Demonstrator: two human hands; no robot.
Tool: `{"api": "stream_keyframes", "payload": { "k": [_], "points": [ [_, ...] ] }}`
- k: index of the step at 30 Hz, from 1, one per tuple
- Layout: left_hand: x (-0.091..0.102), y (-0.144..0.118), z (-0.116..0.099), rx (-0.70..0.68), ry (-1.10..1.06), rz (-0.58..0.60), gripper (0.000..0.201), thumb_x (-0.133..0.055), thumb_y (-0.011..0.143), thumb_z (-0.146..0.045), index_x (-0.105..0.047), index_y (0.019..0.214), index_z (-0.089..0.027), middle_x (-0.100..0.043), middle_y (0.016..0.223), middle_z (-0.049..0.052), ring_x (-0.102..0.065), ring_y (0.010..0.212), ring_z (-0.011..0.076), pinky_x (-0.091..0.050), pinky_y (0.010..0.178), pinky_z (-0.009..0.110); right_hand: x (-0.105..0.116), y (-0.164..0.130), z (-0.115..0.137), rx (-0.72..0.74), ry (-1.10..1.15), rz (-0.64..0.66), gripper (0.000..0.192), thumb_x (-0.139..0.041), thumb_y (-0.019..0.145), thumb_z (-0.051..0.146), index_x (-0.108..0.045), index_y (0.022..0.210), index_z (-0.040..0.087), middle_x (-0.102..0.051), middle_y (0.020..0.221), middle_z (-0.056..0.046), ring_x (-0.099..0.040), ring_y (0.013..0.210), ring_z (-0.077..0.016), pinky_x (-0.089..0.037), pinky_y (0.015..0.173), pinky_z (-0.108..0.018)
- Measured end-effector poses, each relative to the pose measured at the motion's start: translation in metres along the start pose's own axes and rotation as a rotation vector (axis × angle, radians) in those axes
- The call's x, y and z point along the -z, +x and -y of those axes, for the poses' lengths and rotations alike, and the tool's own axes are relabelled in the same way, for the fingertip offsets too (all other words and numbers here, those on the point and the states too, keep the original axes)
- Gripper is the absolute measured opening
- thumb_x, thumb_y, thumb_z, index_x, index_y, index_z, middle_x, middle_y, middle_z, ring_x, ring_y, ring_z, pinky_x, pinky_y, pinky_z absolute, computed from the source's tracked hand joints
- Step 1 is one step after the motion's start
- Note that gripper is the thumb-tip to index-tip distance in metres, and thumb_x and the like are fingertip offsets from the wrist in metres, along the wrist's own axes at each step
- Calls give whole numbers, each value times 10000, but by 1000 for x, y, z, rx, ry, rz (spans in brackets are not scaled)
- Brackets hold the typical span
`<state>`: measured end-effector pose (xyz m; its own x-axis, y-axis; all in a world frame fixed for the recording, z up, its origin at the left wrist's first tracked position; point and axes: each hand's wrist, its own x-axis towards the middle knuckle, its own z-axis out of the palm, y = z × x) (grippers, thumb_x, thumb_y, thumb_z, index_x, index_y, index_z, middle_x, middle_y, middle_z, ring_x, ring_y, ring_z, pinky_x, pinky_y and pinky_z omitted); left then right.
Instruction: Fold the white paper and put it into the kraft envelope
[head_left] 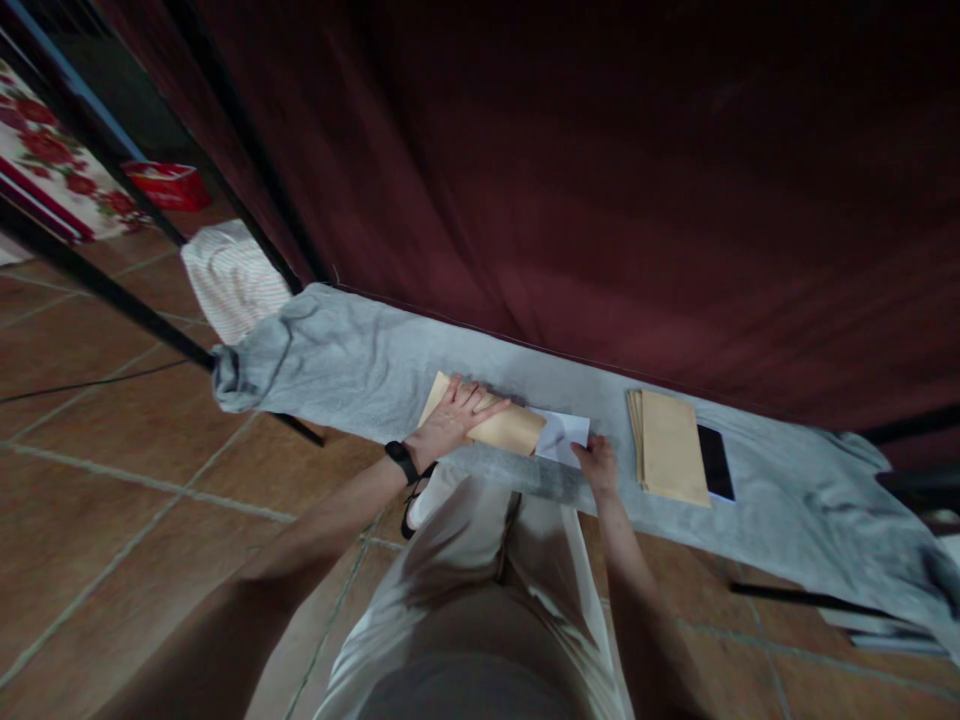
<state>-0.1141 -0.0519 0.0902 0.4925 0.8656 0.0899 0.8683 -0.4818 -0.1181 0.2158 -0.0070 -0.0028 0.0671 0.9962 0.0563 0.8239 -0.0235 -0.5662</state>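
Flat and fingers spread, the left hand (454,415) presses on a brown envelope (487,418) lying on the grey cloth (352,360) just in front of the person. To its right, the right hand (596,462) pinches the near edge of a white paper (564,435) touching the envelope's right end. Farther right lie a stack of brown envelopes (670,445) and, just beside it, a dark phone (715,462).

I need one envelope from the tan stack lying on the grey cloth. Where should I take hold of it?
Probably the near short edge of the stack of tan paper envelopes, from the front: it lies flat, that end faces you, and a dark phone lies along its right edge.
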Motion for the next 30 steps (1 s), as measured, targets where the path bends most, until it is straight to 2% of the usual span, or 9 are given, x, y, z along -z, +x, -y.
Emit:
{"api": "stream_keyframes", "payload": {
  "k": [3, 6, 10, 13, 16, 20, 26, 30],
  "points": [
    [-5, -1, 3, 33, -27, 1, 1106, -801, 759, -338, -96, 1611, -324, -393, 1523, 151, -316, 1434, 377, -99, 1184, 625, 0, -4, -4, -50, 261, -59, 259, -567, 821, 478, -489, 743, 244, -578, 695, -13, -585, 732, -219, -486, 686, -325],
    [-16, -5, 10, 105, -73, -15, 1132, -819, 733, -388, -117, 1615, -287, -416, 1494, 173, -360, 1397, 388, -128, 1185, 600, 6, -8, -7, -63, 314, -107, 256, -554, 809, 483, -473, 769, 244, -557, 694, 3, -561, 705, -196, -476, 668, -308],
    [-32, -12, 19, 182, -184, -52, 1192, -839, 687, -428, -114, 1617, -256, -468, 1416, 168, -417, 1345, 367, -188, 1184, 572, 24, -12, -13, -94, 452, -222, 234, -531, 806, 445, -547, 853, 216, -622, 762, -32, -577, 744, -203, -492, 702, -326],
    [-37, -14, 22, 193, -249, -56, 1181, -822, 695, -421, -99, 1617, -271, -481, 1401, 147, -434, 1336, 356, -223, 1178, 563, 36, -17, -14, -71, 604, -288, 350, -510, 824, 460, -624, 990, 175, -690, 893, -89, -620, 874, -229, -509, 783, -345],
    [-37, -12, 20, 195, -279, -43, 1190, -816, 692, -419, -81, 1616, -272, -485, 1406, 146, -440, 1339, 355, -231, 1176, 569, 38, -20, -7, -49, 671, -261, 430, -490, 843, 484, -651, 1064, 152, -715, 973, -110, -637, 928, -240, -516, 823, -361],
    [-35, -10, 14, 194, -268, -67, 1216, -835, 669, -418, -90, 1616, -255, -470, 1431, 165, -423, 1356, 369, -204, 1183, 585, 35, -21, 3, -53, 666, -169, 361, -514, 835, 446, -681, 1015, 182, -729, 963, -79, -641, 900, -230, -520, 835, -361],
    [-37, -12, 14, 176, -207, -83, 1191, -835, 670, -446, -135, 1609, -228, -472, 1441, 179, -410, 1367, 378, -200, 1177, 585, 52, -18, 8, 1, 362, 5, 240, -500, 834, 344, -693, 807, 204, -695, 752, -33, -617, 753, -210, -481, 719, -296],
    [-37, -11, 14, 157, -186, -65, 1182, -825, 674, -473, -144, 1606, -222, -476, 1439, 184, -428, 1350, 391, -185, 1174, 597, 64, -14, 11, 49, 274, 82, 210, -510, 807, 311, -672, 725, 206, -628, 637, -4, -564, 651, -180, -419, 634, -260]
  ]
}}
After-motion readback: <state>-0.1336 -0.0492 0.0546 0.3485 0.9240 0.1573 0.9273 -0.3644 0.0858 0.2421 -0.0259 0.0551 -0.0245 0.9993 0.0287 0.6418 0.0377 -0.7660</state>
